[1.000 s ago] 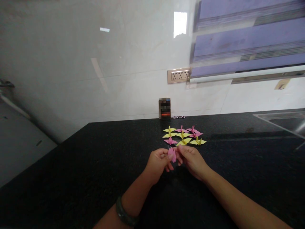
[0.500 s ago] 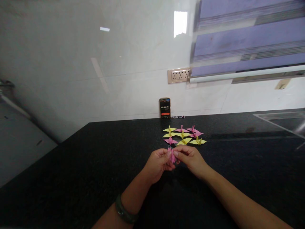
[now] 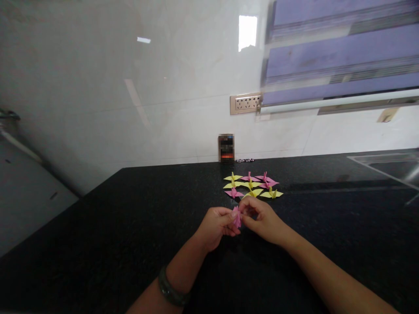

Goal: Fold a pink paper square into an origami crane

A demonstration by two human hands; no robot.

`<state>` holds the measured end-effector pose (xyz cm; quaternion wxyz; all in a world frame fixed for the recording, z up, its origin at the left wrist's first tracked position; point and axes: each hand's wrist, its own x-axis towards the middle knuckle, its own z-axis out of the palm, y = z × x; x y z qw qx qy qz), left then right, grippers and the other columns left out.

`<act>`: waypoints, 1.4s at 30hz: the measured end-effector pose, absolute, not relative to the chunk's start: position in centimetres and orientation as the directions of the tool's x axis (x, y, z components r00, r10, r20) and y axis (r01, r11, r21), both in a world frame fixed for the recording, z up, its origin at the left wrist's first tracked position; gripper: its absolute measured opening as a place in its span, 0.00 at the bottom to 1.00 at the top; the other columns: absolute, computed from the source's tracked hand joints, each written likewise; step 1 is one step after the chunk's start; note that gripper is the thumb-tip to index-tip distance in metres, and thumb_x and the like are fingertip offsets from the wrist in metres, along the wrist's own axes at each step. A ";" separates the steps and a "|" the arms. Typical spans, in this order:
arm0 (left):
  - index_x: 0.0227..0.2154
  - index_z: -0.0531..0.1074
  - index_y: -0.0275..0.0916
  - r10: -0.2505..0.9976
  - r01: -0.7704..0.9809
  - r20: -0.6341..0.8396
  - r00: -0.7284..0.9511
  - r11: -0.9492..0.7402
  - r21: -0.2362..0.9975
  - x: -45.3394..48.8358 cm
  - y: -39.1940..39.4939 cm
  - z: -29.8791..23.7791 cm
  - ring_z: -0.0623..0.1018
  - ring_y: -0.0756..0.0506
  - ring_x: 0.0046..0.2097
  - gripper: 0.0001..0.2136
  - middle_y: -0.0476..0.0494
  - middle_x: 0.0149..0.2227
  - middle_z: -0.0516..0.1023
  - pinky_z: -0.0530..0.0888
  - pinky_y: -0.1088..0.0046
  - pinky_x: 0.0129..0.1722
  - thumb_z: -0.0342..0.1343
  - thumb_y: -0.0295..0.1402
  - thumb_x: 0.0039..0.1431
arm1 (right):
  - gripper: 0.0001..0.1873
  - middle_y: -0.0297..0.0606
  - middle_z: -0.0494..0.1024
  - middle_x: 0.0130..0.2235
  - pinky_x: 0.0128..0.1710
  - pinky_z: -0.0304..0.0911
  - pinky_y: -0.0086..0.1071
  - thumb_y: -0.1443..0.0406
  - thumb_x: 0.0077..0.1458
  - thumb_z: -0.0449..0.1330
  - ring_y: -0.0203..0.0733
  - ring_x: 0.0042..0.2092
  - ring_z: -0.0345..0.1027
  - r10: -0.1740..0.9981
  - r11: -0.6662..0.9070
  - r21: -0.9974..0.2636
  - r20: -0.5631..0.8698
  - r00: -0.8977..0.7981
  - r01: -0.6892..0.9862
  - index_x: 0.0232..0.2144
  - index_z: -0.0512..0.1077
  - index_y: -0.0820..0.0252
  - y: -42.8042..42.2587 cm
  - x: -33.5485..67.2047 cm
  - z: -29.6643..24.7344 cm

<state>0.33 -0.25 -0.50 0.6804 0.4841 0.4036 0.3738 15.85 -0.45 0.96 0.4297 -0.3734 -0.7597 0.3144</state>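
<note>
Both hands meet over a black countertop (image 3: 114, 226) and pinch one small folded pink paper piece (image 3: 236, 216). My left hand (image 3: 216, 226) grips its left side with curled fingers; a dark bracelet sits on that wrist. My right hand (image 3: 262, 217) pinches the paper's top right with thumb and fingertips. Just behind the hands lie several finished paper cranes (image 3: 252, 185), pink and yellow, set in rows.
A phone (image 3: 226, 148) leans upright against the white wall at the counter's back edge, with small beads (image 3: 245, 160) beside it. A wall socket (image 3: 245, 104) sits above. A sink (image 3: 389, 165) lies at the far right. The counter's left edge drops off.
The pink paper has been squeezed narrower between the fingers. My right hand moved slightly up and left over it; my left hand stayed nearly in place.
</note>
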 end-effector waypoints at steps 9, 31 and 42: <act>0.29 0.68 0.33 0.896 -0.147 -0.125 0.425 0.204 0.968 0.3 -0.3 -0.4 0.71 0.53 0.23 0.12 0.45 0.25 0.72 0.66 0.80 0.23 0.55 0.37 0.43 | 0.04 0.31 0.64 0.24 0.22 0.54 0.24 0.69 0.44 0.54 0.30 0.24 0.57 0.897 0.410 -0.891 0.355 -0.263 0.195 0.28 0.63 0.61 0.5 15.7 -0.2; 0.28 0.69 0.30 0.965 -0.259 -0.101 0.240 0.164 0.952 0.5 0.0 -0.8 0.73 0.50 0.30 0.12 0.40 0.29 0.74 0.69 0.75 0.31 0.55 0.36 0.43 | 0.07 0.33 0.68 0.26 0.23 0.56 0.26 0.67 0.43 0.56 0.33 0.25 0.60 0.895 0.445 -0.821 0.412 -0.170 0.358 0.29 0.66 0.59 0.5 15.3 -1.3; 0.26 0.70 0.30 0.966 -0.254 -0.081 0.244 0.145 0.956 0.6 0.0 -0.7 0.72 0.51 0.29 0.12 0.41 0.27 0.73 0.68 0.75 0.30 0.55 0.37 0.43 | 0.01 0.33 0.66 0.24 0.24 0.55 0.26 0.69 0.44 0.55 0.33 0.26 0.58 0.835 0.550 -0.731 0.497 -0.237 0.404 0.24 0.66 0.60 0.2 15.3 -0.6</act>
